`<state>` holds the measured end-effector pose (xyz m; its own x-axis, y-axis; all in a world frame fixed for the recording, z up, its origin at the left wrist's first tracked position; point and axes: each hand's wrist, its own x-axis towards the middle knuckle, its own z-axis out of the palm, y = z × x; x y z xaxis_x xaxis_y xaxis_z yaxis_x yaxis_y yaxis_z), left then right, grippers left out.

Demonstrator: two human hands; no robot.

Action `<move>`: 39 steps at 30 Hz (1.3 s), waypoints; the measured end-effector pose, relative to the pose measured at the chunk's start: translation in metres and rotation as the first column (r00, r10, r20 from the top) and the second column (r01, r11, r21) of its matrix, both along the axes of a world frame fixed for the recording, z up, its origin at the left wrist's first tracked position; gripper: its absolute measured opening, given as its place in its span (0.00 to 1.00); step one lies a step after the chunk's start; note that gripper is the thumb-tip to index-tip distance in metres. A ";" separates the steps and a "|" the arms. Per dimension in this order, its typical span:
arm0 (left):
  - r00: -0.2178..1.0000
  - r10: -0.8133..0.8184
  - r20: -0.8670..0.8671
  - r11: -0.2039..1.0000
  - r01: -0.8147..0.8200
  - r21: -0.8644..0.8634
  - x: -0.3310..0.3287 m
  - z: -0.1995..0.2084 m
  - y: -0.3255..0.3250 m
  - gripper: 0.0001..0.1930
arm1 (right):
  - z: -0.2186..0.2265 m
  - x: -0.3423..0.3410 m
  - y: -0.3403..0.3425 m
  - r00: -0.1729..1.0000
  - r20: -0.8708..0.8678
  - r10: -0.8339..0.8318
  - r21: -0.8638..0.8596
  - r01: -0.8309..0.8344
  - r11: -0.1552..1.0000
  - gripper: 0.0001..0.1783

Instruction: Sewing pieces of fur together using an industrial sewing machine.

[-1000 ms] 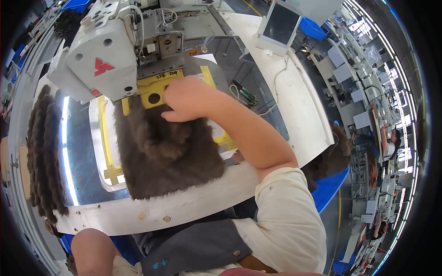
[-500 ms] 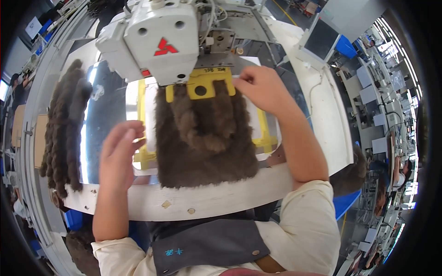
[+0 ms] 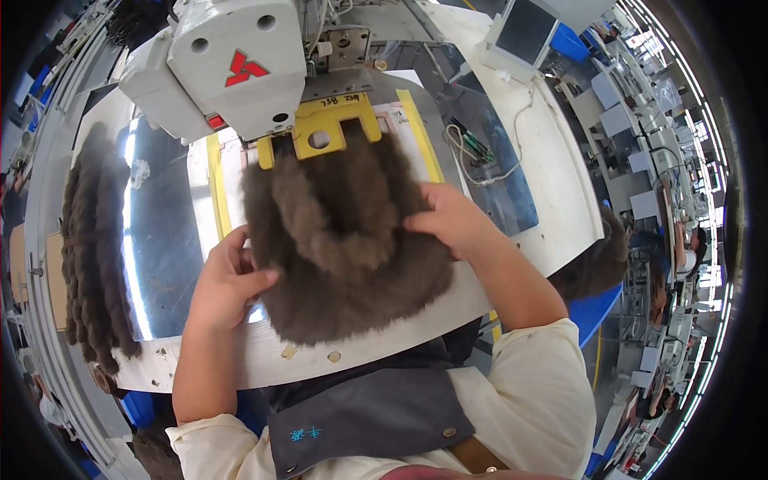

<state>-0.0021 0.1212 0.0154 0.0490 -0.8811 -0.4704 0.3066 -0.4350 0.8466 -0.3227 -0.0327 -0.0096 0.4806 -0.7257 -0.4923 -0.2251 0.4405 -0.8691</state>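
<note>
A brown fur piece [image 3: 360, 300] lies in front of the white sewing machine head [image 3: 236, 68], with a curved, U-shaped fur strip [image 3: 308, 220] on top of it. The far ends of the strip run under a yellow clamp plate [image 3: 320, 128] with a round hole. My left hand [image 3: 234, 276] grips the left edge of the fur piece, thumb on top and fingers beneath. On the opposite edge, my right hand [image 3: 444, 220] pinches the fur between thumb and fingers. The fur's near edge overhangs the white table rim.
Several long brown fur strips [image 3: 96, 248] lie at the table's left. A monitor [image 3: 520, 32] stands at the far right. Beside a loose white cord [image 3: 480, 178] lie small green-handled tools [image 3: 472, 142]. More brown fur [image 3: 596, 260] sits below the right table edge.
My right hand has come down from beside the yellow plate to the fur's right edge. My left hand has closed on the left edge. The fur's sides now look lifted and bent.
</note>
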 end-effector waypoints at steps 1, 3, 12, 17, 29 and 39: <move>0.998 -0.069 -0.005 0.998 0.069 -0.011 -0.002 0.009 0.003 0.36 | 0.008 -0.006 0.011 0.988 -0.033 0.151 -0.102 -0.154 0.983 0.16; 0.998 -0.059 -0.002 0.995 0.059 -0.081 0.004 -0.008 0.017 0.35 | 0.012 -0.023 0.022 0.881 -0.192 0.433 -0.197 -0.467 0.862 0.25; 0.956 0.235 -0.178 0.956 -0.260 -0.136 -0.018 -0.008 0.007 0.31 | 0.028 0.006 0.040 0.931 0.288 -0.226 0.281 0.144 0.949 0.27; 0.978 0.172 -0.122 0.973 -0.188 -0.135 0.000 -0.031 0.023 0.24 | 0.015 0.006 0.050 0.983 0.167 0.070 -0.074 -0.058 0.996 0.26; 0.991 -0.137 -0.010 0.914 0.122 -0.387 0.005 -0.061 0.025 0.15 | 0.062 -0.049 0.078 0.991 0.065 -0.116 -0.743 0.126 0.658 0.22; 0.967 -0.042 0.250 0.966 0.103 -0.236 -0.019 -0.039 0.029 0.12 | 0.205 -0.270 0.111 0.764 -0.352 -0.541 -0.878 -0.069 0.474 0.21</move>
<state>-0.0212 0.1507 -0.0238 0.0656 -0.9730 -0.2214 0.0558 -0.2179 0.9744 -0.5923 0.0784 0.1953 0.1010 -0.9461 0.3077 -0.7599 -0.2729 -0.5899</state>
